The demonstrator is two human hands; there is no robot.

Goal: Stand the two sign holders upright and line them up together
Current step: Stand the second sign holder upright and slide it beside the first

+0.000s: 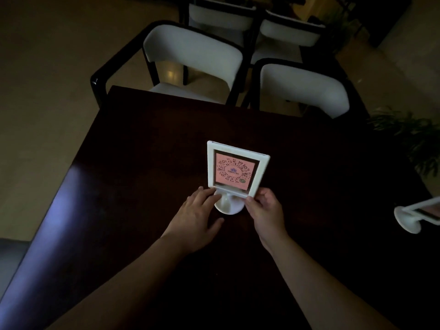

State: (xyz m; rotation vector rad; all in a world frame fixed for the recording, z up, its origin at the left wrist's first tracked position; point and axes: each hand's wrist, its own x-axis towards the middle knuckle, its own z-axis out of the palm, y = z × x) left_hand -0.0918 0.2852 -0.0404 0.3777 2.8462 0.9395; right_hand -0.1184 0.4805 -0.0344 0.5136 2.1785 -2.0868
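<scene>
A white sign holder with a pink code card stands upright on its round base in the middle of the dark table. My right hand pinches the frame's lower right corner. My left hand lies flat with its fingers spread, the fingertips touching the left side of the base. A second white sign holder lies tipped on its side at the table's right edge, partly cut off by the frame.
Two white-cushioned chairs with dark frames stand at the table's far side, with more chairs behind them. A potted plant is at the right. The room is dim.
</scene>
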